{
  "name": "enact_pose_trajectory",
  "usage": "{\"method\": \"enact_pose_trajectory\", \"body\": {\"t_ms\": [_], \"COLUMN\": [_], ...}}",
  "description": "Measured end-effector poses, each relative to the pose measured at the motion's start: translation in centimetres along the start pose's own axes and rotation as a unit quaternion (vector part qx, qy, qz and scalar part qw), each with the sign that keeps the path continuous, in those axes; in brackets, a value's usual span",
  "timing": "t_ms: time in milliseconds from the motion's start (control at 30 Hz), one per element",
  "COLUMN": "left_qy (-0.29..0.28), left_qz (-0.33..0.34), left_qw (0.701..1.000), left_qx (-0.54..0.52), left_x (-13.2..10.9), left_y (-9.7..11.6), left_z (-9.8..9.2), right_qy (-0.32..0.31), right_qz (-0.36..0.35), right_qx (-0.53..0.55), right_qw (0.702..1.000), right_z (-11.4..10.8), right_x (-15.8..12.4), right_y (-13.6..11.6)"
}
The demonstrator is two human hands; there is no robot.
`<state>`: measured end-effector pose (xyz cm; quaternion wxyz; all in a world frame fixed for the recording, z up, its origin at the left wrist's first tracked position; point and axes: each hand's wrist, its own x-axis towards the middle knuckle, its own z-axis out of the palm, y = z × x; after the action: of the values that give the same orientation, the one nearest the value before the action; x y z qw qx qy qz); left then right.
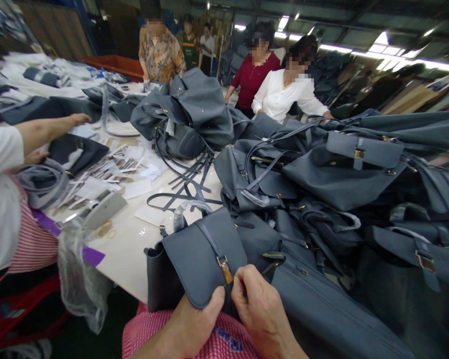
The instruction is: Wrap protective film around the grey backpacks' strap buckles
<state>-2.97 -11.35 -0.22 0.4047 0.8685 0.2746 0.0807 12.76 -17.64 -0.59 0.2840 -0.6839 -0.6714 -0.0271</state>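
Observation:
A dark grey-blue leather handbag (194,259) stands tilted at the table's near edge, against my apron. Its front flap carries a strap (209,237) that runs down to a gold buckle (225,269). My left hand (198,319) grips the flap's lower edge, thumb on top and fingers hidden underneath. Just below the buckle, my right hand (260,304) is closed in a pinch at the strap's end, which its fingers mostly cover. Clear plastic wraps the bag's top handle (190,207).
Many similar bags (344,169) are heaped on the right and at the back. Loose straps (189,184), paper slips (108,172) and a grey metal device (105,209) lie on the table (130,259). A co-worker's arm (48,132) reaches in from the left; several people stand across.

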Motion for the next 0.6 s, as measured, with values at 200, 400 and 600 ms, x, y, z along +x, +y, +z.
{"method": "enact_pose_trajectory", "body": {"t_ms": [200,400,600], "left_qy": [0.022,0.013,0.005], "left_qz": [-0.046,-0.057,-0.057], "left_qw": [0.996,0.995,0.996], "left_qx": [-0.073,-0.078,-0.076], "left_x": [0.1,0.1,0.3], "left_y": [0.0,0.1,0.6], "left_z": [0.2,-0.5,-0.8], "right_qy": [-0.013,-0.010,-0.043], "right_qz": [0.042,0.121,0.199], "right_qx": [0.065,0.193,0.302], "right_qw": [0.997,0.974,0.931], "right_z": [0.1,-0.6,-0.9], "right_x": [-0.2,-0.3,0.0], "right_y": [0.4,0.7,-0.2]}}
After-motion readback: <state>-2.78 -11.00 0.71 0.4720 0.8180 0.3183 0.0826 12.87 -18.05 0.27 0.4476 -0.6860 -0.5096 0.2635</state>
